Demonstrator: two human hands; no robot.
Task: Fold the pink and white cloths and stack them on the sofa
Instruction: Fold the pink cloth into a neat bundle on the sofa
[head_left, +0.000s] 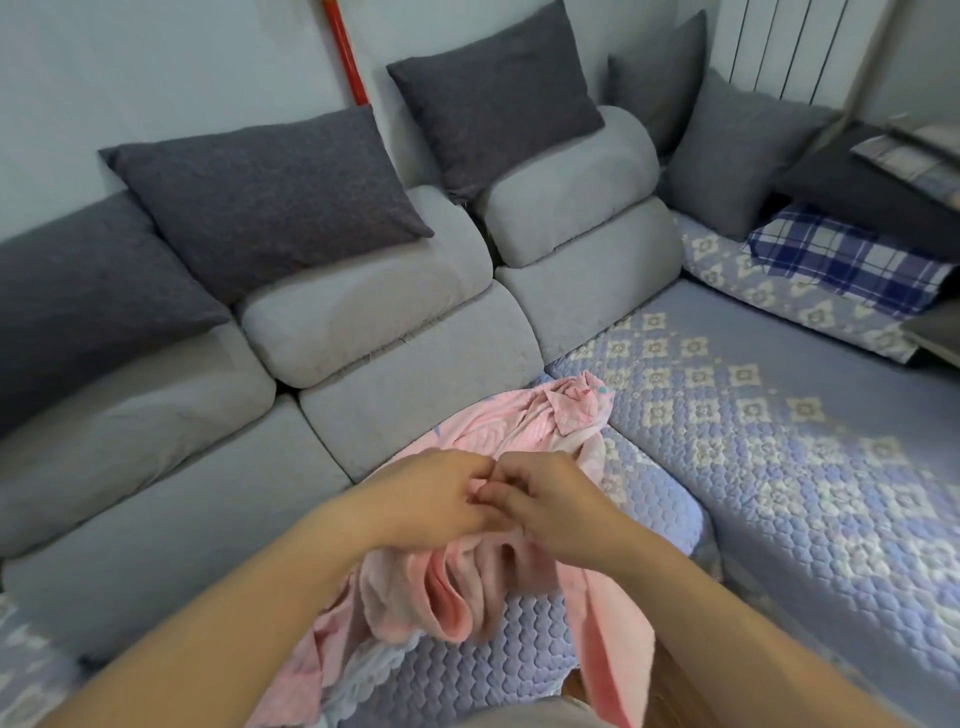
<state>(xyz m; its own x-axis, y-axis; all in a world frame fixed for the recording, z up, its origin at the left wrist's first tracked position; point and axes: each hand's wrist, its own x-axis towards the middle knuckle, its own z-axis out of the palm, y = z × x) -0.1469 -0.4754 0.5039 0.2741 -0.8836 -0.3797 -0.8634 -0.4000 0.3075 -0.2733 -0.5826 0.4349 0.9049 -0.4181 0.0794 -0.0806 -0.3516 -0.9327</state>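
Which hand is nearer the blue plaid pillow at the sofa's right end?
Right. The right hand pinches the pink cloth on the blue plaid pillow's side; the left hand is just beyond.

You are not looking at any readable text, label, brand, number or sign here; nothing in view is carrying words or figures.

pink cloth (457, 587) runs off the bottom edge; fingers (498, 491) hide its pinched edge.
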